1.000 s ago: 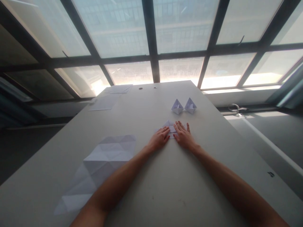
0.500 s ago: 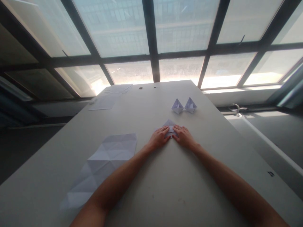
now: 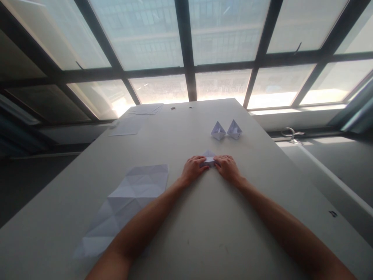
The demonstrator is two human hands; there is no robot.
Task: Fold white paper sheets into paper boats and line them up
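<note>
A small piece of folded white paper (image 3: 209,159) lies on the table between my hands, its pointed top facing away from me. My left hand (image 3: 194,168) grips its left side, fingers on top and thumb at the near edge. On the right side, my right hand (image 3: 227,167) pinches it in the same way. The fingers cover both ends of the paper. Just beyond stand two folded paper boats (image 3: 218,131), side by side and almost touching.
A large creased white sheet (image 3: 136,184) lies to the left, partly behind my left forearm. More flat paper (image 3: 126,126) rests at the far left of the white table (image 3: 186,132). A dark mark (image 3: 333,214) shows near the right edge. Windows rise behind the table.
The near edge of the folded paper has been turned up, so a band now stands between my thumbs. Its pointed top sits slightly lower. My hands have shifted slightly apart.
</note>
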